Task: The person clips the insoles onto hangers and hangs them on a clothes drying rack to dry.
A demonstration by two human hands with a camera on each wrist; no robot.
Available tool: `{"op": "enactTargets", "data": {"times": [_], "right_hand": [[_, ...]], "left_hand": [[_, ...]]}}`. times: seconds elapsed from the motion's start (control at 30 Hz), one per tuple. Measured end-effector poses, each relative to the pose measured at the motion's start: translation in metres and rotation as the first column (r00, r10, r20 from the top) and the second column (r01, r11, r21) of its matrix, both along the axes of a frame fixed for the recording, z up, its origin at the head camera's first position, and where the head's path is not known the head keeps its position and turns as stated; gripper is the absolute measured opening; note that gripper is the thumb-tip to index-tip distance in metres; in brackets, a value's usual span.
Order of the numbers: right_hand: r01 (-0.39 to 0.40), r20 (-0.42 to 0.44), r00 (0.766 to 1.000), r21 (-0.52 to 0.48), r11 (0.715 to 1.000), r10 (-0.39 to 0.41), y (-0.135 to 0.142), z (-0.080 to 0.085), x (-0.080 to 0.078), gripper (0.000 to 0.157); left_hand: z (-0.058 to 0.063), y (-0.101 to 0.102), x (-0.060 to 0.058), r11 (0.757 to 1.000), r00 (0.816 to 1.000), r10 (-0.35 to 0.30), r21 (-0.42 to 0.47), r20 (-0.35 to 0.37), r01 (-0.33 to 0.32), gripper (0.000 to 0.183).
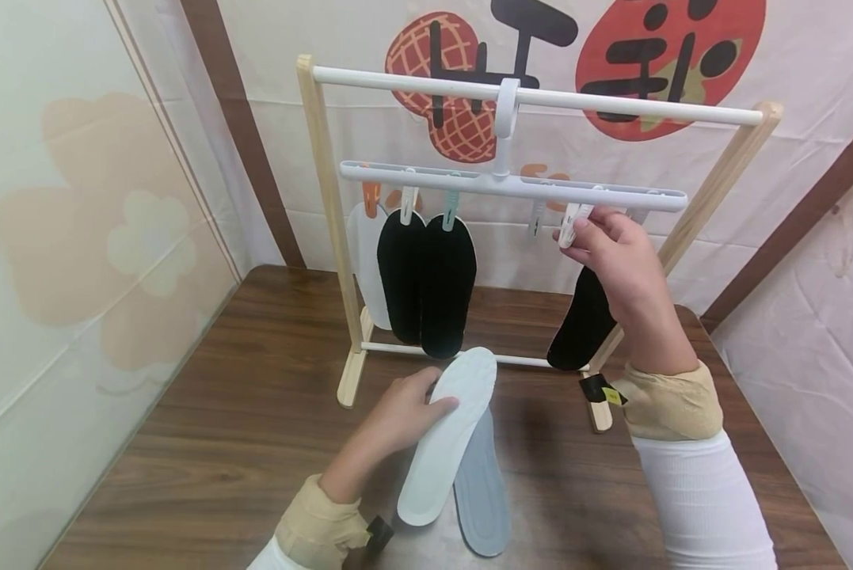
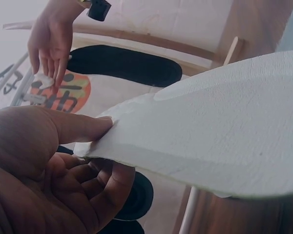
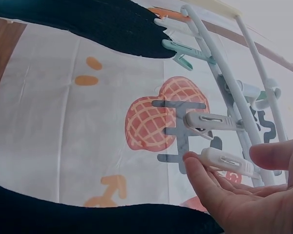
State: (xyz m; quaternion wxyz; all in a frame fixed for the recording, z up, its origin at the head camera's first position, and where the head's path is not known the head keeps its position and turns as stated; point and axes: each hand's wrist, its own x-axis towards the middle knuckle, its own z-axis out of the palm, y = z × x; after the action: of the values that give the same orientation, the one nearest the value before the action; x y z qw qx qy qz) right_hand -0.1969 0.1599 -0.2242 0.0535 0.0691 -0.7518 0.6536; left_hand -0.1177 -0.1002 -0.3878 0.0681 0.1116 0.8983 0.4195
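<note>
A: What do the left hand's [image 1: 406, 413] fingers have?
B: A white shoe insole [image 1: 449, 445], pinched near its upper end, thumb laid on the top face and the other fingers curled underneath. The rest of it slants down toward the wearer from that grip.
A: Anything below those fingers?
B: A blue-grey insole [image 1: 486, 503], flat on the wood-grain tabletop [image 1: 205, 427], partly covered by the white one.
A: And the right hand [image 1: 629, 265]?
B: Up at the clip hanger [image 1: 426, 178]. Thumb and fingers hold a white clothespin [image 3: 229, 162] between them, the index fingertip touching its lower end. I cannot tell how hard they squeeze.
A: What hangs near those fingertips?
B: A grey clothespin [image 1: 536, 218] just to their left. Beneath the hand is a black insole [image 1: 584, 328], its top hidden behind the hand in the head view.
A: Farther left?
B: Well apart from the right fingers, beyond and above the left ones, two black insoles [image 1: 449, 289] hang overlapping, one from a mint-green clothespin [image 1: 451, 207].
</note>
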Motion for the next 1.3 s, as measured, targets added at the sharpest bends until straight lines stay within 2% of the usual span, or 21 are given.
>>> {"op": "enactTargets", "data": {"times": [0.17,0.33,0.5,0.83,1.07,1.3], "right_hand": [[0.023,0.030,0.999,-0.006,1.000,-0.023,0.000,0.002,-0.004,0.051],[0.014,0.017,1.000,-0.109,0.994,-0.012,0.000,0.002,-0.006,0.048],[0.027,-0.008,1.000,-0.148,0.989,-0.029,-0.001,0.000,-0.008,0.044],[0.044,-0.005,0.999,-0.154,0.987,-0.045,-0.004,-0.001,-0.007,0.047],[0.023,0.027,0.999,-0.187,0.982,-0.018,-0.006,-0.001,-0.004,0.051],[0.002,0.041,0.999,-0.159,0.987,0.005,-0.008,-0.004,-0.004,0.050]], "left_hand": [[0.003,0.001,-0.002,1.000,1.000,-0.008,0.007,0.019,0.008,0.028],[0.008,0.005,-0.005,1.000,1.000,-0.020,0.014,0.015,0.020,0.033],[0.012,0.009,-0.007,0.999,1.000,-0.028,0.033,0.010,0.027,0.034],[0.025,0.017,-0.011,0.999,0.999,-0.042,0.028,-0.016,0.042,0.030],[0.030,0.022,-0.015,0.998,0.998,-0.054,0.030,-0.041,0.055,0.022],[0.037,0.027,-0.016,0.997,0.995,-0.066,0.041,-0.068,0.069,0.024]]}}
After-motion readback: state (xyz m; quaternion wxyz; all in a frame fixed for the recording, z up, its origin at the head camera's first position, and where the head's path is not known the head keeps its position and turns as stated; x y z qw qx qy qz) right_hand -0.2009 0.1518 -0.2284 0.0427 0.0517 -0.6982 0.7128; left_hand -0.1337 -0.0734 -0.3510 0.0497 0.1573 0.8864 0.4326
